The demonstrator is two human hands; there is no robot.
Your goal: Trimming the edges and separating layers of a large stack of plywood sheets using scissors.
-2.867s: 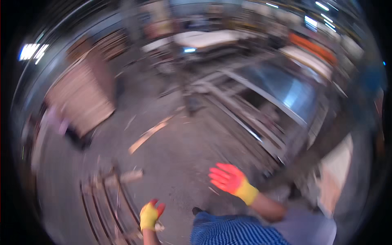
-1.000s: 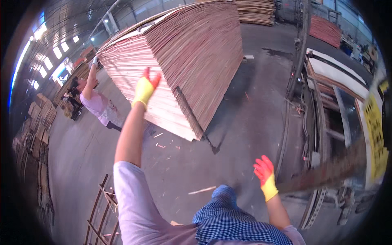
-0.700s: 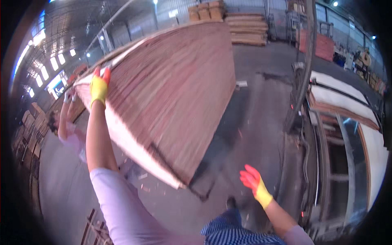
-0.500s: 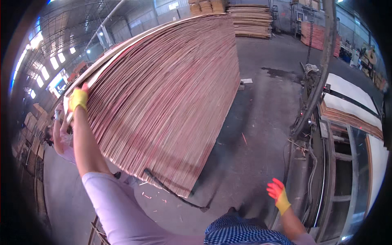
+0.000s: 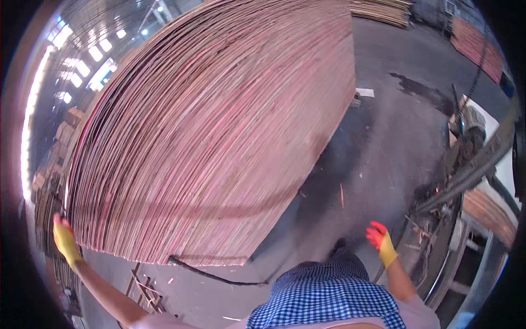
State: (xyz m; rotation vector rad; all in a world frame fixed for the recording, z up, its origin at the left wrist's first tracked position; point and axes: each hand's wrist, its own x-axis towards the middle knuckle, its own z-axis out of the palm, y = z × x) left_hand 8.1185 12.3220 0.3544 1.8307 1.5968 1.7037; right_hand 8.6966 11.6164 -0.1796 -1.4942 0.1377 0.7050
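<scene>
A tall stack of thin wood veneer sheets (image 5: 219, 142), reddish-brown at its layered edges, fills the middle and left. My left hand (image 5: 67, 241), in a yellow glove with reddish fingers, is at the stack's near left corner, beside the pale edge of an outer sheet. Its fingers are small and blurred there, and whether they grip that sheet cannot be made out. Low on the right, my right hand (image 5: 382, 244) wears a matching glove. Its fingers are apart, it holds nothing, and it hangs over the floor away from the stack.
A dark hose or cable (image 5: 213, 276) runs from the stack's near bottom edge across the floor. At right stands machinery with a metal arm (image 5: 466, 178) and layered sheets (image 5: 487, 211). A wooden frame (image 5: 145, 290) lies at lower left. More stacked boards (image 5: 381, 12) stand far back.
My left hand has come down and left along the stack to its near corner. The view has tilted downward. The co-worker seen at left earlier no longer shows clearly. My right hand stays open.
</scene>
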